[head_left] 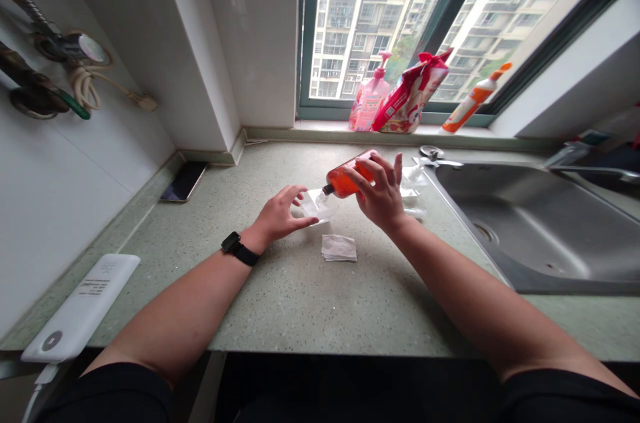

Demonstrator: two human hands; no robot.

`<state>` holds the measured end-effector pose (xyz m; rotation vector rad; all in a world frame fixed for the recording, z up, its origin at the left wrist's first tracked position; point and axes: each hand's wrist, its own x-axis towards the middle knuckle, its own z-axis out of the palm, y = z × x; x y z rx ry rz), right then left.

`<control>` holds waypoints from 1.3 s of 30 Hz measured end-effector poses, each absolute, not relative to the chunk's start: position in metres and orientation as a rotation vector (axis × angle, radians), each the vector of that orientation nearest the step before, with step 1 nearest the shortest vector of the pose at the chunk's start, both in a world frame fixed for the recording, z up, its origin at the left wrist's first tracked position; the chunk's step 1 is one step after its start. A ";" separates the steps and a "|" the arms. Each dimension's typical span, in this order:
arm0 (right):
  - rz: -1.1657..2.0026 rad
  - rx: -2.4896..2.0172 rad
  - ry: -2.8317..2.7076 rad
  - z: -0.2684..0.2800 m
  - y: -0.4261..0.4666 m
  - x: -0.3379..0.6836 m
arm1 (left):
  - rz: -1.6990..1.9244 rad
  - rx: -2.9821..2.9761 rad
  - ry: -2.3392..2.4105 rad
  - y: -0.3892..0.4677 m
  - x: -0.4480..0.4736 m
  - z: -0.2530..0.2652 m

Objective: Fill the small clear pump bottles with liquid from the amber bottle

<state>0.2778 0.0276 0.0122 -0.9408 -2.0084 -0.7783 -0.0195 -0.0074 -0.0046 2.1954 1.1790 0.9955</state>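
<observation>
My right hand (380, 193) is wrapped round a bottle of orange-red liquid (345, 177). The bottle is tipped, its black neck pointing down and left over a small clear plastic container (325, 209) on the counter. Around the container's left side are the thumb and fingers of my left hand (280, 213), seeming to steady it. Something clear and shiny shows just below the bottle's mouth; whether it is liquid I cannot tell. In front of the container lies a folded white tissue (339, 247). Clear plastic pieces (414, 179) lie behind my right hand, partly hidden.
A steel sink (550, 229) with a tap (440, 159) is at the right. On the windowsill stand a pink pump bottle (369, 99), a red bag (415, 93) and an orange-white bottle (473, 103). A phone (184, 181) and a white power bank (85, 306) lie left.
</observation>
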 end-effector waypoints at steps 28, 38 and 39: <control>-0.757 -0.986 -2.041 0.013 0.028 0.280 | 0.977 2.180 1.191 -0.008 -0.019 -0.002; -0.720 -1.012 -2.061 0.013 0.028 0.282 | 0.978 2.189 1.191 -0.009 -0.019 -0.001; -0.722 -1.013 -2.060 0.013 0.028 0.282 | 0.975 2.191 1.192 -0.009 -0.019 -0.001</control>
